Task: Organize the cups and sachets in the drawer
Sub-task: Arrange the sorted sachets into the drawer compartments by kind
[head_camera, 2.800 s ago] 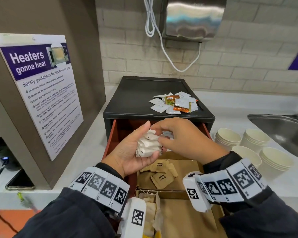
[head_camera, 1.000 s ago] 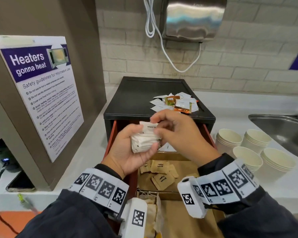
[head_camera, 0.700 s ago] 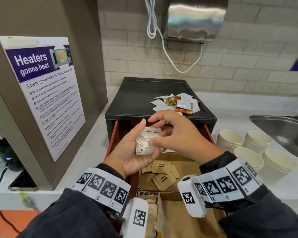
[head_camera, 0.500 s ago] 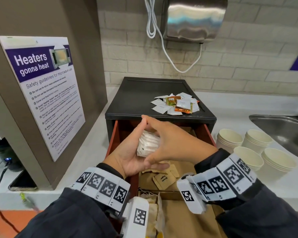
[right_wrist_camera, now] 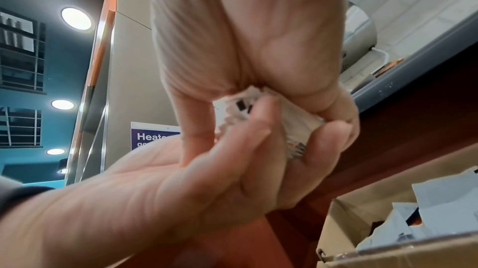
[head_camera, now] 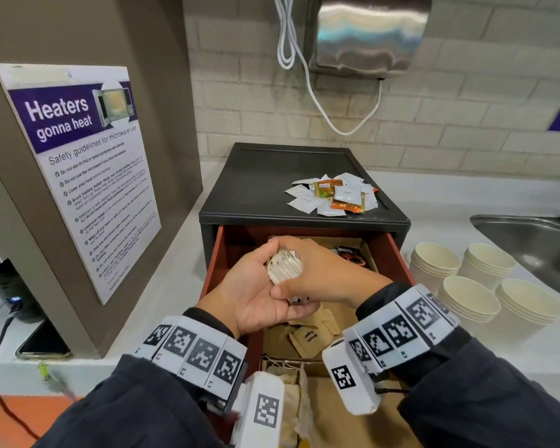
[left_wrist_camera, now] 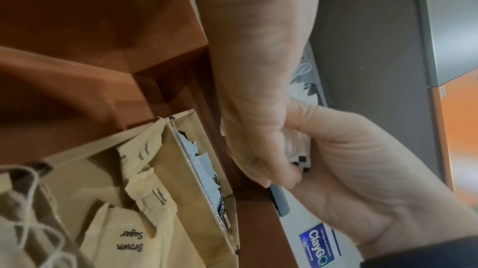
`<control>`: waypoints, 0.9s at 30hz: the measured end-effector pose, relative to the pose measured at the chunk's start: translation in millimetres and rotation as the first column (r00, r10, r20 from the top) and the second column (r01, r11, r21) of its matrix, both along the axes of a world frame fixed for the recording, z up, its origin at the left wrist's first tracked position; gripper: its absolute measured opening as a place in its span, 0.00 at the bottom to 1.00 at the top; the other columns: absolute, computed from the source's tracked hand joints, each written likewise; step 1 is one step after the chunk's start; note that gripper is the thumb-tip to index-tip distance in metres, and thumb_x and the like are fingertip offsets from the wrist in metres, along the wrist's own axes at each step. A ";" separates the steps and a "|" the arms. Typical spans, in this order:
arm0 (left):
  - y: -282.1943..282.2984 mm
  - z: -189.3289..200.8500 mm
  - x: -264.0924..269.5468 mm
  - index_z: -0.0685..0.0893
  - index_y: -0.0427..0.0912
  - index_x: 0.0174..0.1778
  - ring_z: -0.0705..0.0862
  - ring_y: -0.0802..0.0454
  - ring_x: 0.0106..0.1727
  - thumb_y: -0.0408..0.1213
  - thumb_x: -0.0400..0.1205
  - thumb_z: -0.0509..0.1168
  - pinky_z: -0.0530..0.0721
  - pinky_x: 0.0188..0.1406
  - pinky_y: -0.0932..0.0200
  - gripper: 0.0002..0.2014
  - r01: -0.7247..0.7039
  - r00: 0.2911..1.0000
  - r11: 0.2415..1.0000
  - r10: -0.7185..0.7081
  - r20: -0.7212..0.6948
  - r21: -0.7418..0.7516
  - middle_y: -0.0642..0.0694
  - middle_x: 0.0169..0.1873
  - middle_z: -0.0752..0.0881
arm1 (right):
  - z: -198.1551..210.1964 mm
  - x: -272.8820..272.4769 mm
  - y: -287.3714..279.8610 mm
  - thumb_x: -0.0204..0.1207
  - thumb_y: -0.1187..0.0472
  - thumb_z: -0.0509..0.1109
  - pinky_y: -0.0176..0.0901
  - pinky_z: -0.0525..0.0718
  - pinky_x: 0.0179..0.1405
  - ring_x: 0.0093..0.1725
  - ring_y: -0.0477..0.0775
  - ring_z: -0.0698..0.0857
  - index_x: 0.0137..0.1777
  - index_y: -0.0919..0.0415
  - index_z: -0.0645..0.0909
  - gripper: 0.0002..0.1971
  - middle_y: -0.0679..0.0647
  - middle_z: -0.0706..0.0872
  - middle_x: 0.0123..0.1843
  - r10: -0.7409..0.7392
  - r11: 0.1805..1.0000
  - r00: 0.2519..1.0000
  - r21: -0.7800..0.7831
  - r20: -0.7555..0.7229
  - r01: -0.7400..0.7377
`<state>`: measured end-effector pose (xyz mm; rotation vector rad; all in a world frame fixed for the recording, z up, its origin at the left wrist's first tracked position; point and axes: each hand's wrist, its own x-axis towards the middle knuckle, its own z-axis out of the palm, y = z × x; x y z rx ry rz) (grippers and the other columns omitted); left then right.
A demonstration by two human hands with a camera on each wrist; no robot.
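Observation:
A thick stack of white sachets is held over the open red-brown drawer. My left hand cups it from below, palm up, fingers curled round it. My right hand grips the same stack from above, thumb on its near end; only the stack's edge shows between the palms. Below lie brown sugar sachets in a cardboard compartment. More loose sachets lie on the black cabinet top. Several stacks of paper cups stand on the counter to the right.
Tea bags fill the drawer's front compartment, and white and dark sachets its back one. A steel sink lies at the far right. A phone on a cable and a sign board stand at the left.
My right hand stopped fingering the top sachets and closed over the whole stack. Both hands have moved a little forward and down over the drawer.

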<state>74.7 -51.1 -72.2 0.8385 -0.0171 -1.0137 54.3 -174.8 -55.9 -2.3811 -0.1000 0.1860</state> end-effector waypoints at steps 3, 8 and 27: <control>-0.2 0.4 -1.4 0.80 0.43 0.66 0.86 0.39 0.53 0.54 0.84 0.52 0.86 0.49 0.40 0.23 -0.003 0.999 0.998 0.000 -0.039 -0.070 0.37 0.59 0.85 | 1.8 0.1 -0.3 0.63 0.58 0.80 0.45 0.74 0.63 0.69 0.53 0.73 0.77 0.42 0.62 0.44 0.52 0.71 0.71 -0.054 0.997 0.998 0.048 0.013 0.053; 0.9 1.3 -1.5 0.78 0.43 0.68 0.87 0.36 0.52 0.51 0.85 0.52 0.86 0.47 0.41 0.22 0.032 0.997 0.995 -0.038 -0.063 -0.094 0.34 0.59 0.84 | 1.5 -0.9 3.3 0.59 0.58 0.83 0.43 0.78 0.49 0.66 0.53 0.73 0.75 0.40 0.65 0.45 0.51 0.71 0.70 -0.151 0.976 0.988 0.154 -0.022 0.153; 1.5 -2.3 0.6 0.81 0.38 0.61 0.84 0.39 0.51 0.52 0.84 0.52 0.87 0.42 0.46 0.23 -0.019 0.981 0.999 0.013 -0.195 -0.028 0.35 0.50 0.85 | -12.7 -2.7 7.4 0.52 0.46 0.83 0.48 0.84 0.54 0.61 0.55 0.80 0.57 0.46 0.76 0.32 0.58 0.77 0.63 -0.159 0.924 0.981 0.332 -0.111 0.187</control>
